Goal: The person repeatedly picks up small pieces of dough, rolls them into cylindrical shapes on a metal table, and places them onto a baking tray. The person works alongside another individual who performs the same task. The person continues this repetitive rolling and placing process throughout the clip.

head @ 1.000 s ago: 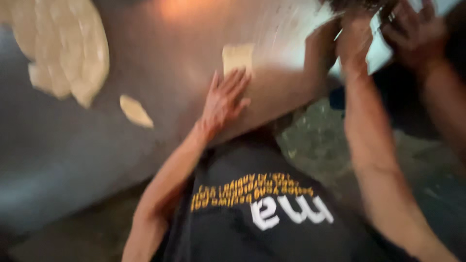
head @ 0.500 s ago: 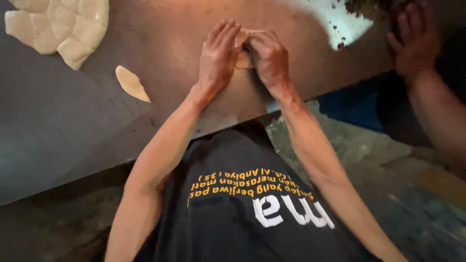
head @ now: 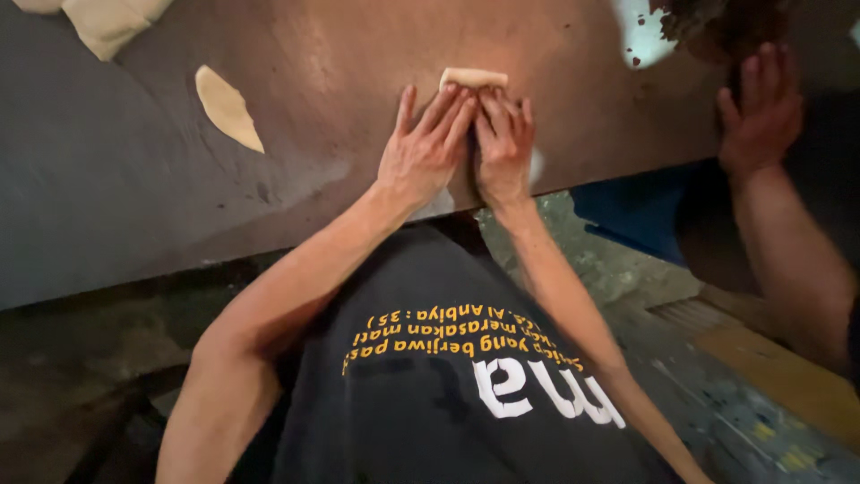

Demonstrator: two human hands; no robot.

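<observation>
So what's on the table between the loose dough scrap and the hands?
Nothing: in the head view, only bare brown table lies between the dough scrap and the left hand.

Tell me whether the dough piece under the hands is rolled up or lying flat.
Rolled up: the dough piece shows as a narrow pale log beyond the fingertips of the left hand and right hand, which press on it.

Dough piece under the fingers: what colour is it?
Pale cream dough piece, against the brown table; head view shows it best.
</observation>
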